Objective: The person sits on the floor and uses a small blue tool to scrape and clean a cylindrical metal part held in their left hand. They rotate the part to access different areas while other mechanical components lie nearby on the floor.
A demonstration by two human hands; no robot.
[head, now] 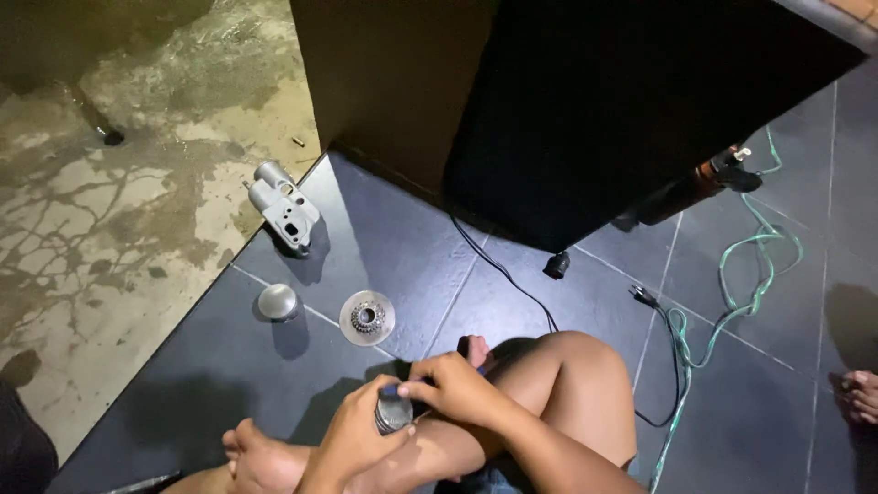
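Metal cylinder [394,413] gripped in my left hand [352,441] over my lap.
My right hand [455,386] closes around a dark tool [465,352] at its top; a toothed disc [367,317] lies on the floor tiles [384,247].

At the bottom centre, the left hand [352,444] wraps a metal cylinder [393,413] while the right hand [455,384] pinches its top. On the floor [402,247] to the left lie a disc [367,317], a dome [276,301] and a grey housing [283,207].

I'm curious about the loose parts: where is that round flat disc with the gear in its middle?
The disc lies on the dark tile floor, left of centre, just right of the metal dome and above the hands.
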